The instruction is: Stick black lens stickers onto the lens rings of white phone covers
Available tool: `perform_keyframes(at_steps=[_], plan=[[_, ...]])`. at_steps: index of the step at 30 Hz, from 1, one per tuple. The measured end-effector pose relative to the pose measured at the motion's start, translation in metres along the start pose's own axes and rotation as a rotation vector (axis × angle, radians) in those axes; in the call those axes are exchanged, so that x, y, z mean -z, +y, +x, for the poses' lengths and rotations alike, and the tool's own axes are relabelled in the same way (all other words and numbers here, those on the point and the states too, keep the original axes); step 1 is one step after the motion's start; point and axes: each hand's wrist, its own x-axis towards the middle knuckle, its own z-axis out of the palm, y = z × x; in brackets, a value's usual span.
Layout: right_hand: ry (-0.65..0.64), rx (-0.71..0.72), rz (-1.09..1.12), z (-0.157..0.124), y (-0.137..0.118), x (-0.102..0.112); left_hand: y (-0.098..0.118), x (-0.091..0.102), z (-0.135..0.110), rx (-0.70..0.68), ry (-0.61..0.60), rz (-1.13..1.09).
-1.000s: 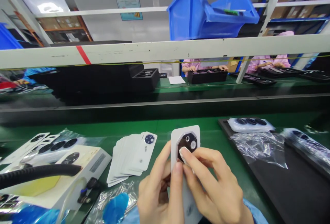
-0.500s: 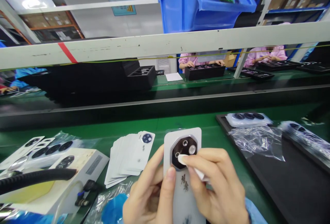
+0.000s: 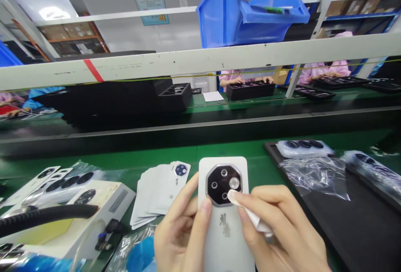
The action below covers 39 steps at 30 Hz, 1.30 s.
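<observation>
Okay, the person's left hand is gripping a white smartphone in the lower middle of the frame, back facing up, with the thumb lying along the phone's left edge and the other fingers curled behind it, mostly hidden. The right hand is holding a folded white cleaning wipe, fingers pressed together on it, thumb hidden, so cannot tell if it is pinching too. The wipe's tip is touching the lower right of a black octagonal camera module with a silver rim, just under its large round lens.

Just left of the phone, a fanned stack of white cards is lying on a green conveyor belt. Farther left, a black corrugated hose is running across a white rectangular box. To the right, a crumpled clear plastic bag is lying on a flat black tray. At top centre, a tilted blue plastic bin is sitting above a long white rail. Beyond the rail, a co-worker in a pink smock is reaching into a black foam tray, and a second co-worker in pink is working farther right.
</observation>
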Motion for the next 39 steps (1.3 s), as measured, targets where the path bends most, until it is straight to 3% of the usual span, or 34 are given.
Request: perform_keyframes(at_steps=[3,8,12,19,27,33,39], plan=[[-0.038,0.066,-0.188,-0.006,-0.002,0.0,0.0,0.001,-0.001,-0.017,0.029,-0.009],[-0.07,0.253,-0.282,-0.01,0.005,-0.003,0.001,0.003,-0.001,-0.058,0.047,-0.002],[-0.056,0.296,-0.377,-0.012,0.006,-0.01,0.001,0.004,-0.002,-0.071,0.059,0.0],[-0.16,0.291,-0.229,-0.011,0.009,-0.012,0.0,0.004,-0.001,-0.08,0.099,-0.006],[-0.223,0.279,-0.136,-0.003,0.014,-0.004,0.002,0.005,0.0,-0.01,0.048,-0.019],[-0.008,0.021,0.248,0.007,0.005,0.0,0.004,0.008,0.002,0.068,0.003,-0.077],[0.116,-0.134,0.289,0.005,-0.008,-0.003,0.004,0.008,0.003,0.152,-0.057,-0.123]])
